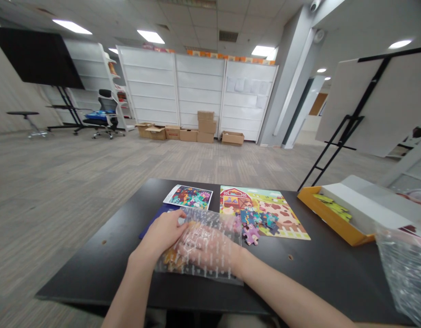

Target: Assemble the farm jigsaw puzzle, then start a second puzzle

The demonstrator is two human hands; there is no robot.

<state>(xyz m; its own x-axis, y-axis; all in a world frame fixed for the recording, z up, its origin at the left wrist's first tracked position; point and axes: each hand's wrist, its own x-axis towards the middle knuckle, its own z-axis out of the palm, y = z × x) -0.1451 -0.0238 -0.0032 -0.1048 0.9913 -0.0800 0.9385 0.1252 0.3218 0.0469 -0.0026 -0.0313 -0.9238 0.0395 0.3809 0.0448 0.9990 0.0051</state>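
Observation:
A clear plastic bag [227, 262] printed with white marks lies on the black table in front of me. My left hand [165, 230] is closed over the bag's left side, thumb and fingers gripping the plastic. Wrist-deep inside the bag is my right hand [206, 246], seen blurred through the plastic; its fingers are not clear. Orange puzzle pieces [173, 259] show in the bag by the fingertips. Just beyond it, loose puzzle pieces [260, 219] in blue and teal and a pink puzzle piece [251, 234] rest on or beside a farm picture board [285, 212].
A picture card [190, 197] lies at the far left of the black table [104, 264], near a dark blue item [160, 212]. At the right stand an open yellow box [322, 212] with yellow-green pieces and crumpled clear plastic [404, 269]. An easel board [370, 100] stands behind.

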